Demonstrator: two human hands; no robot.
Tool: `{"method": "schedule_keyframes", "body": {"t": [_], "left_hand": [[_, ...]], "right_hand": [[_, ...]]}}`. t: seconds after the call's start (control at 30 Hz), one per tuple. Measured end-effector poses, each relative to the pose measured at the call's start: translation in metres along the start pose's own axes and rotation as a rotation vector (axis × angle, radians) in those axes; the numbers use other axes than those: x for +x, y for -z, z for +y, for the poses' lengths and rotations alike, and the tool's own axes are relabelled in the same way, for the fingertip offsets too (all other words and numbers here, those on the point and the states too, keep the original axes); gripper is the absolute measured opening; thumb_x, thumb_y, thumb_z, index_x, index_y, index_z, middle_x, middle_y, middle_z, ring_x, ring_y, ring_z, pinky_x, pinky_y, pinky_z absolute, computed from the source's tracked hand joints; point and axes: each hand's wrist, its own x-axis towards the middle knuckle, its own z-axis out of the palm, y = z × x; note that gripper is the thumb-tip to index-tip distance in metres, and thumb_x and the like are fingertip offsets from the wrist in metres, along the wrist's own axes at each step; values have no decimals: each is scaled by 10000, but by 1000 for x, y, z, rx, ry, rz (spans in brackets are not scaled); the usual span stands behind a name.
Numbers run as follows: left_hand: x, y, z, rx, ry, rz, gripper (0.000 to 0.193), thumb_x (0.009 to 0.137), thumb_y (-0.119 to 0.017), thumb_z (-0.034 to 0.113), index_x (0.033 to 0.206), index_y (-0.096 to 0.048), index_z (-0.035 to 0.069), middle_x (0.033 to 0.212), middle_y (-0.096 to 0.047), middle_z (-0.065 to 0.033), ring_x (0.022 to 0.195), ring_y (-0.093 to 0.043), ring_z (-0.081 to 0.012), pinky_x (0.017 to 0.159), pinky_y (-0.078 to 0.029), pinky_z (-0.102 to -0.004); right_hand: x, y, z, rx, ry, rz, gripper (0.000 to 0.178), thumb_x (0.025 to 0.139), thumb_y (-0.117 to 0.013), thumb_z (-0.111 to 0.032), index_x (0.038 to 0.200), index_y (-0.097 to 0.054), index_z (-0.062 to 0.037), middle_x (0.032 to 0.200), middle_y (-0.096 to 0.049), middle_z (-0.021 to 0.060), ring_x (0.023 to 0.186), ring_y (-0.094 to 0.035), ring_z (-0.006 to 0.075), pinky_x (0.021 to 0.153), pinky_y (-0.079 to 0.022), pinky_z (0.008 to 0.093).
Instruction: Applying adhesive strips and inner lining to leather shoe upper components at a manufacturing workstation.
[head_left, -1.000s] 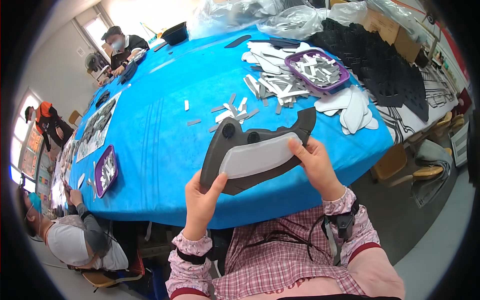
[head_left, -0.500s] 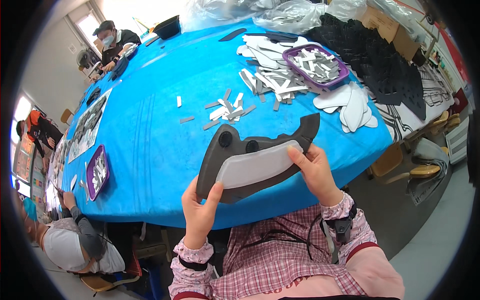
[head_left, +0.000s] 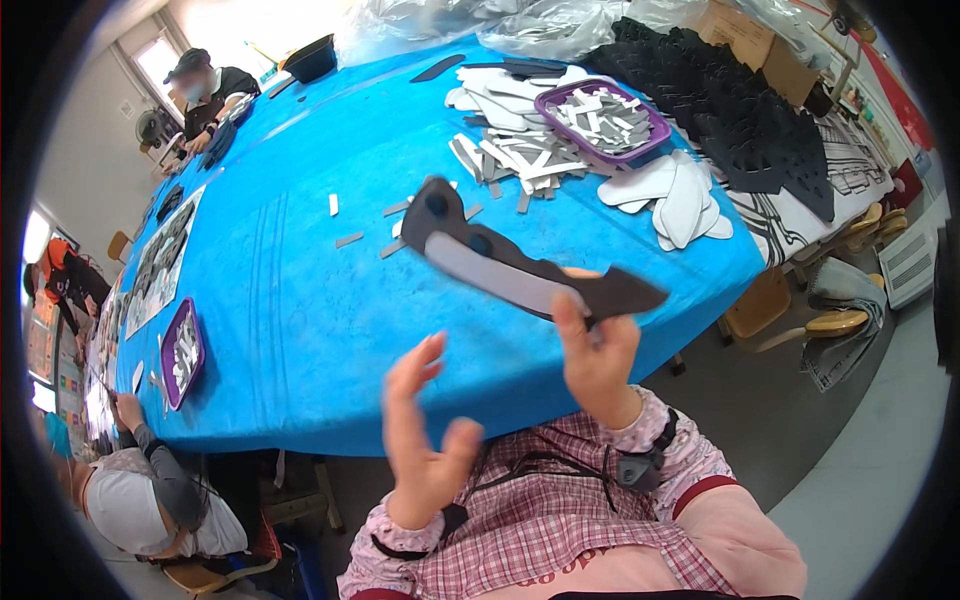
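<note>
A dark grey, curved foam-like piece [head_left: 625, 292] is tilted above the blue-covered table. A pale strip [head_left: 500, 277] lies along its face, with two black round pads above it. My right hand [head_left: 602, 365] pinches the piece near its right end, thumb on the face. Off the piece, my left hand [head_left: 425, 430] is raised, holding nothing, its fingers apart and slightly blurred. Beyond the piece, small grey and white strips [head_left: 349, 240] lie scattered, some partly hidden behind it.
A purple basket [head_left: 622, 157] of strips stands among loose strips, white oval pieces [head_left: 688, 205] and a black pile [head_left: 745, 115] at the far right. Another purple basket [head_left: 198, 335] is at left. A person [head_left: 205, 95] works across the table [head_left: 300, 200]; another sits near left.
My left hand has let go of the piece and opened beside it. The piece has tilted in my right hand, its left end swinging up and away. The whole view has shifted slightly.
</note>
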Motion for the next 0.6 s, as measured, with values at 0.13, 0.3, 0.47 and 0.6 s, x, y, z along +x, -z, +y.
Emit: {"method": "schedule_keyframes", "body": {"t": [0.13,0.3,0.47,0.6], "left_hand": [[-6,-21,6,-401,152,-86,1021,728,-759,392,1431,-139,-13,1432,-287,-193,1319,-325,-284,1060,-291,-405],[-5,-10,-7,-730,353,293,255,976,-458,195,1153,-533,27,1113,-607,-78,1028,-578,-149,898,-451,-310],[1,-4,-2,-728,469,350,266,977,-455,250,1031,-590,27,965,-656,-59,884,-639,-144,807,-519,-298],[3,-5,-2,-767,527,322,271,978,-451,257,1029,-591,30,978,-656,-59,882,-640,-142,808,-517,-293]], "right_hand": [[-18,-28,-17,-188,475,-392,595,743,-549,11,1325,-420,-4,1305,-472,173,1173,-486,313,978,-389,423],[-20,-6,-9,-185,622,-502,378,792,-488,4,1167,-540,8,1201,-559,184,1134,-516,353,962,-401,438],[-19,34,24,-30,218,186,324,849,-557,-145,1131,-498,4,1192,-512,165,1142,-476,262,963,-374,391],[10,50,13,82,-25,90,435,945,-475,-306,1246,-428,6,1225,-505,158,1122,-502,207,944,-405,362]]}}
